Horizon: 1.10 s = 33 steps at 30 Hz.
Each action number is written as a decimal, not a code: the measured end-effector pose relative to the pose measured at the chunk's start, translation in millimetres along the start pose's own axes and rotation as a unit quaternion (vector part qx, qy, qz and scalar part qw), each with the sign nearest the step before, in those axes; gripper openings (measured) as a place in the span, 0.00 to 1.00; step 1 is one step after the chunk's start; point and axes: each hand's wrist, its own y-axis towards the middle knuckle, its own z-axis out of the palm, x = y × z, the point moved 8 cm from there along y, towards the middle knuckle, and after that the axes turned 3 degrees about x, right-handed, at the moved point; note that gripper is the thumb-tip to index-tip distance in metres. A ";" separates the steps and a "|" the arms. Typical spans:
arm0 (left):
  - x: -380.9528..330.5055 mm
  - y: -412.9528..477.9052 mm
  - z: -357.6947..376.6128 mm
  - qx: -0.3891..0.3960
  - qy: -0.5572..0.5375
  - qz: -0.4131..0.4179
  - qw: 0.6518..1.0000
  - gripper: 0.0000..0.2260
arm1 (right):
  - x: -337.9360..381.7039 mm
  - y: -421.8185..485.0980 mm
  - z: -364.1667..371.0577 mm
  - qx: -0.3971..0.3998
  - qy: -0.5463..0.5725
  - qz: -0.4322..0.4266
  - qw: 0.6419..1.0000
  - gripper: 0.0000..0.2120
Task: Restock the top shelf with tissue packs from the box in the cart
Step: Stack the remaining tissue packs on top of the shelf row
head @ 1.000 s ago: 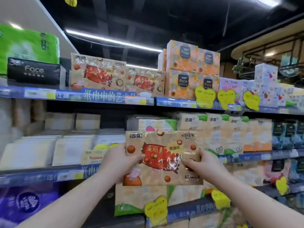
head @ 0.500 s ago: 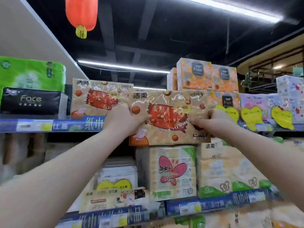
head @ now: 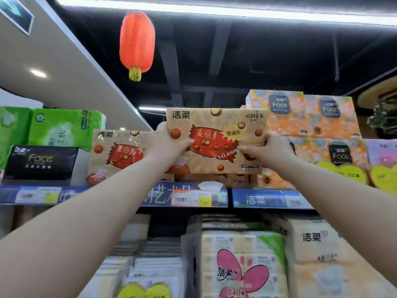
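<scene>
A tan tissue pack with a red candy-wrapper print is held up at top-shelf height, above another matching pack whose lower edge shows beneath it. My left hand grips its left edge and my right hand grips its right edge. A further matching pack stands on the top shelf just to the left. The cart and its box are out of view.
Black Face box and green packs sit at the shelf's left. Orange Face boxes are stacked at the right, with yellow heart tags. A red lantern hangs overhead. Lower shelves hold more tissue packs.
Both hands have lifted the tan pack from the level of the lower shelves to the top shelf. The camera has tilted upward with it.
</scene>
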 end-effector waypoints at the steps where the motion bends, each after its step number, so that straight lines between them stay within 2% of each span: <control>1: 1.2 1.5 3.5 -0.003 0.001 0.002 1.000 0.25 | -4.1 5.1 3.1 0.003 0.000 -0.003 1.000 0.23; 7: -8.0 6.3 12.8 -0.031 0.043 0.040 0.998 0.27 | -30.2 20.3 13.7 0.017 0.015 0.003 1.000 0.19; 10: -13.1 6.4 17.6 -0.034 0.046 0.063 0.996 0.26 | -35.1 21.3 10.9 0.013 0.029 -0.006 0.999 0.21; 14: -7.4 10.2 21.3 -0.021 0.011 0.059 0.998 0.26 | -34.4 21.1 10.0 0.015 0.027 -0.009 0.999 0.18; 19: 4.2 17.3 27.8 0.011 0.030 0.034 0.999 0.26 | -31.5 19.4 9.1 0.005 -0.010 -0.010 1.000 0.14; 21: 6.0 18.6 20.7 -0.014 0.161 0.050 0.986 0.25 | -32.0 18.7 12.8 -0.002 -0.029 -0.009 1.000 0.16; 23: 7.7 20.1 13.3 -0.055 0.336 0.070 0.938 0.30 | -32.6 18.8 18.8 -0.005 -0.050 -0.007 0.999 0.16; 24: 10.0 20.8 12.7 -0.061 0.375 0.071 0.922 0.33 | -32.9 19.4 21.8 -0.004 -0.064 -0.006 0.998 0.16; 28: 24.7 27.9 25.8 -0.015 0.376 0.047 0.925 0.44 | -38.4 22.4 30.3 0.005 -0.126 0.010 0.992 0.22; 31: 31.5 33.2 29.3 -0.006 0.352 0.043 0.935 0.50 | -41.2 22.5 28.4 -0.010 -0.153 0.016 0.988 0.33; 33: 28.6 36.5 26.2 -0.013 0.369 0.066 0.927 0.50 | -36.0 22.7 25.2 -0.025 -0.166 -0.008 0.986 0.42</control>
